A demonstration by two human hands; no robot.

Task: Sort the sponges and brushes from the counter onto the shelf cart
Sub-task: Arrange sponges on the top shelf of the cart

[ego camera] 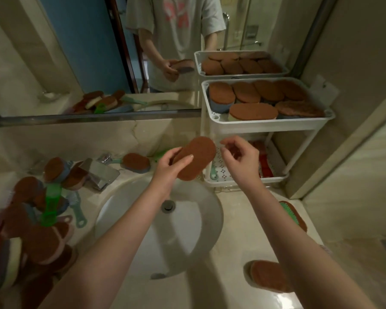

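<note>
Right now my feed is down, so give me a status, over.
Left hand grips sponge. Right hand empty, close beside it. Cart top tray nearly full; nothing between sponge and cart.

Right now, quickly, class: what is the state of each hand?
Left hand: holds the brown oval sponge.
Right hand: open, fingers loosely curled, holding nothing.
</note>
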